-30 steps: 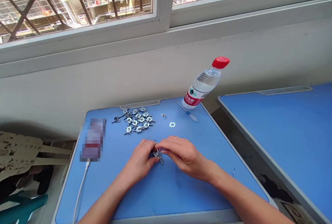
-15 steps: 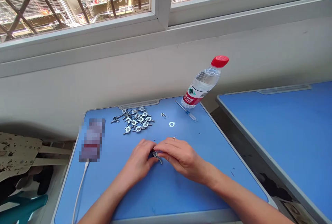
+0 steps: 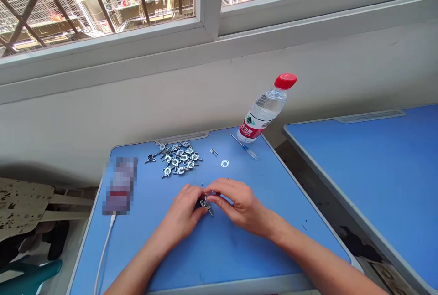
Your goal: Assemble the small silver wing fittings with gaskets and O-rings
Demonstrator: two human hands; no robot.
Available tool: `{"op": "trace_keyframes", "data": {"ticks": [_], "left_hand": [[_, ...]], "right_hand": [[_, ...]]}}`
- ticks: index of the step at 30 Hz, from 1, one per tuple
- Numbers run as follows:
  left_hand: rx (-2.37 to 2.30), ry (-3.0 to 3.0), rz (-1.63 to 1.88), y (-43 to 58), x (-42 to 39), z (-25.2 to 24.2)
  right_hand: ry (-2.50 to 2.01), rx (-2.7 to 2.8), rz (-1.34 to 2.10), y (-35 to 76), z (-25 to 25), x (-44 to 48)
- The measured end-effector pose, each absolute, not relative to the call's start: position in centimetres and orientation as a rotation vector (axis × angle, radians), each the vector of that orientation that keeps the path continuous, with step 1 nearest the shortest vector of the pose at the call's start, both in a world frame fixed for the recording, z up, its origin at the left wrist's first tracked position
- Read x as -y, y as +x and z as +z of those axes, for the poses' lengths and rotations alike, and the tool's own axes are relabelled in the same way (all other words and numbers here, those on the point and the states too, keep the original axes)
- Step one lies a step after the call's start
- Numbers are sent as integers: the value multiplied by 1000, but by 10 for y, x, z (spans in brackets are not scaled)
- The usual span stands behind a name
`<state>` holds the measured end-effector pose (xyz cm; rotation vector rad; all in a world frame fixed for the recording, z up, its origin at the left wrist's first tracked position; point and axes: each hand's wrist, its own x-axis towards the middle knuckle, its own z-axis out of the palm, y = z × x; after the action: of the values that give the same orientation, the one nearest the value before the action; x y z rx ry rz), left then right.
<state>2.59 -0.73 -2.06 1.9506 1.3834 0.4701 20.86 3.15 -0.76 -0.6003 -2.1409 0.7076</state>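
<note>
A small silvery metal fitting, with a flat flange and a short stem pointing down to the right, is held between my hands just above the blue table. My left hand is closed on its left side, thumb and fingers pinching it. From the right, my right hand has thumb and fingertips closed at the fitting's upper end. The fingers hide part of it. Beyond my hands lies a pile of similar metal fittings. Right of the pile are one loose eyelet-shaped piece and a flat oval plate with a hole.
A water bottle with a red cap stands at the far right corner, beside a pen. On the left lies a blurred phone-like object with a white cable. Another blue table is to the right, across a gap.
The fingers of my right hand have lifted and arched slightly at the fitting's top, so more of it shows. My left hand keeps its grip. The whole view has shifted a little.
</note>
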Motion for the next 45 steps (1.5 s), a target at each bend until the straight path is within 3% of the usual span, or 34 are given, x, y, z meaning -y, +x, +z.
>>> {"op": "trace_keyframes", "data": {"ticks": [23, 45], "left_hand": [[-1355, 1915, 535, 27, 8, -25], [-1372, 1936, 573, 27, 10, -31]], "right_hand": [[-444, 2103, 525, 203, -14, -30], [-384, 2168, 683, 206, -11, -34]]}}
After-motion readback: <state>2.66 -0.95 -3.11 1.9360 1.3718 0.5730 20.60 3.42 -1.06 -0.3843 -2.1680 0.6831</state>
